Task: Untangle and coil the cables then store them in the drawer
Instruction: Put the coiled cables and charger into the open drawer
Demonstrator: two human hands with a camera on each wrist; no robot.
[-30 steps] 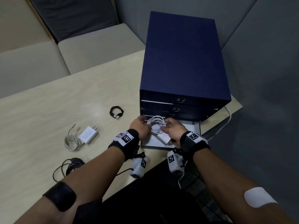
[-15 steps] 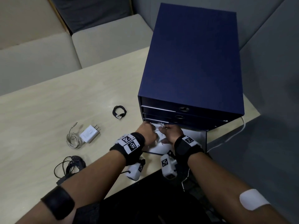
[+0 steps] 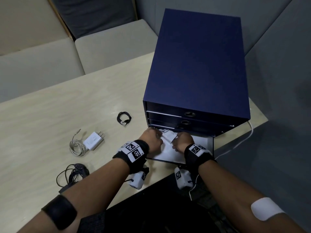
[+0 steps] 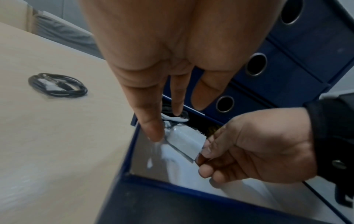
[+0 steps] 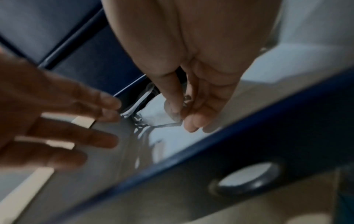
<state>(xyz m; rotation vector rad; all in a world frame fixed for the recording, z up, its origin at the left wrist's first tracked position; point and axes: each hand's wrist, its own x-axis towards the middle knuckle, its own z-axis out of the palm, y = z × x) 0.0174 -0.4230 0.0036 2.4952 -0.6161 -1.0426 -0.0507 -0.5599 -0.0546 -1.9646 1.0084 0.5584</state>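
Note:
The navy drawer cabinet [image 3: 198, 68] stands on the table with its bottom drawer [image 3: 211, 147] pulled out. Both hands are inside that drawer. My right hand [image 3: 175, 142] pinches the white charger block [image 4: 184, 144] between thumb and fingers, also seen in the right wrist view as right hand [image 5: 182, 118] on the block [image 5: 157, 116]. My left hand [image 4: 166, 118] has straight fingers that press the coiled white cable [image 4: 176, 119] toward the back of the drawer under the cabinet. In the head view the left hand [image 3: 155, 135] hides most of the coil.
On the table left of the cabinet lie a small black coiled cable [image 3: 124, 118], a white plug adapter [image 3: 93, 141] with a loose grey cable [image 3: 76, 146], and a tangled black cable [image 3: 72, 174]. A white cord [image 3: 242, 142] runs past the cabinet's right side. Sofa cushions [image 3: 109, 47] are behind.
Both hands moved forward and down from above the drawer front, carrying the white coil and charger into the open bottom drawer. The left hand's fingers straightened.

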